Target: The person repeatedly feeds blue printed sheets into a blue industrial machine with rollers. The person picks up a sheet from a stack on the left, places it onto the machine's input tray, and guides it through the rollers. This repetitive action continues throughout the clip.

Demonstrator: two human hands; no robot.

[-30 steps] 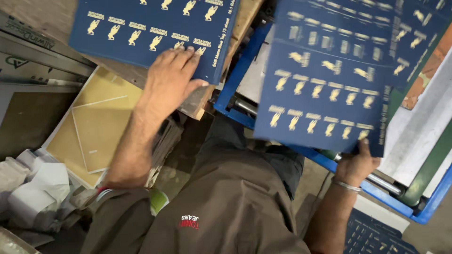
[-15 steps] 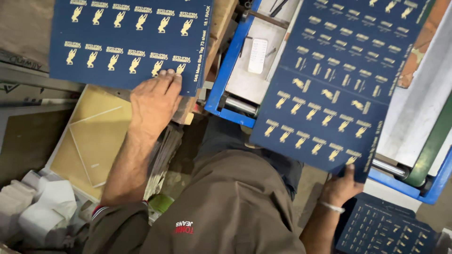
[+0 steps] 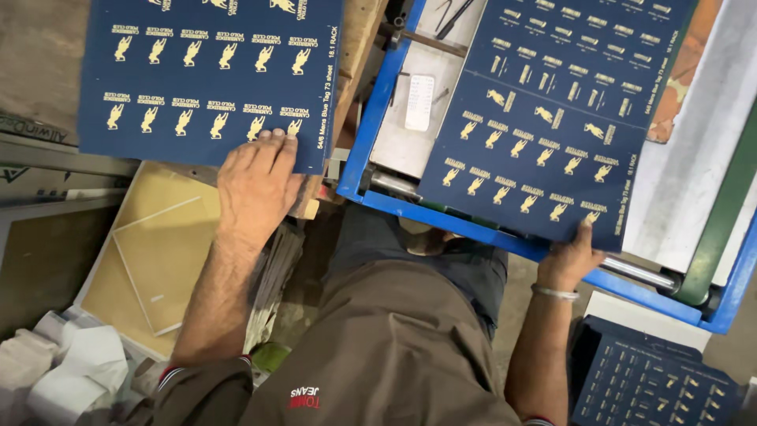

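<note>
My left hand (image 3: 256,185) lies flat, fingers together, on the near edge of a dark blue printed sheet (image 3: 209,75) with rows of gold figures, on a wooden surface at upper left. My right hand (image 3: 572,256) grips the near corner of a second dark blue sheet (image 3: 552,118) of gold tags, which lies tilted over a blue-framed machine (image 3: 371,134). A small white card (image 3: 419,102) rests on the machine's grey bed beside that sheet.
A stack of more blue printed sheets (image 3: 654,383) sits at lower right. Yellowish board with a clear pane (image 3: 154,260) lies lower left, crumpled white paper (image 3: 71,371) beyond it. A green belt or bar (image 3: 721,229) and a metal roller (image 3: 643,274) flank the machine's right side.
The right-hand sheet has moved up and onto the machine bed. The left sheet has slid further onto the wooden surface under my left hand.
</note>
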